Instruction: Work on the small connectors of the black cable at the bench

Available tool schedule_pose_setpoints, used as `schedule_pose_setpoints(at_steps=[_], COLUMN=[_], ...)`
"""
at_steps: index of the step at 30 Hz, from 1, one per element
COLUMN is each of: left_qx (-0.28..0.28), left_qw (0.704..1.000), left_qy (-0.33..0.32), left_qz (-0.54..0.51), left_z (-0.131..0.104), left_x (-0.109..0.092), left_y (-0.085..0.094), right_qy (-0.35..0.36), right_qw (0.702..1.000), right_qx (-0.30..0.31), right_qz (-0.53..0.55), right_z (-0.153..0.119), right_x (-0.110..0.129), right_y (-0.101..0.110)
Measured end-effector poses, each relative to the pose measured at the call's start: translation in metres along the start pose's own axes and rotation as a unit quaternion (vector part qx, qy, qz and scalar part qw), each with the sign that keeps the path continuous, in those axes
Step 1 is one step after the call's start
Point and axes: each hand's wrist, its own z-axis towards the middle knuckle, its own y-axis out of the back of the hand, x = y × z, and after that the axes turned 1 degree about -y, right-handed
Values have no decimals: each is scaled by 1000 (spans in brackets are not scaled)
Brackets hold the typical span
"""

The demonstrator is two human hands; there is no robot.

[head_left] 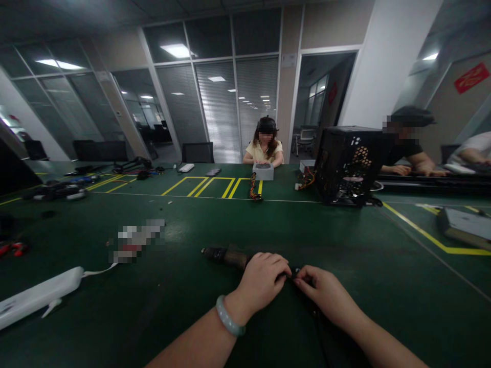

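A dark, long tool that looks like an electric screwdriver (233,257) lies on the green table, its narrow tip pointing left. My left hand (258,283), with a pale bangle at the wrist, is closed over its rear part and hides much of it. My right hand (326,292) pinches at the tool's right end, thumb and fingertips together, nearly touching the left fingertips. A black cable (315,313) trails from there towards me, partly lost in shadow. What exactly sits between the right fingertips is too small to make out.
On the left are a white power strip (42,296) and bundled cables (57,190). A black computer case (345,166) stands at right, a grey metal box (466,225) beyond it. Across the table a person (265,145) handles a power supply (263,172). Another person (408,148) works at right.
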Motion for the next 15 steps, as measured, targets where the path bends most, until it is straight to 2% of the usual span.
schedule_pose_setpoints(at_steps=[8,15], left_qx=[-7,-2], left_qw=[1000,1000], left_qy=[23,10], left_qz=[3,13], left_z=[0,0], left_x=[-2,-1], left_y=[-2,-2], right_qy=[-6,-9], right_qw=[1000,1000], right_qx=[3,1], right_qz=[1,7], right_z=[0,-1], right_x=[1,1], right_y=[1,1])
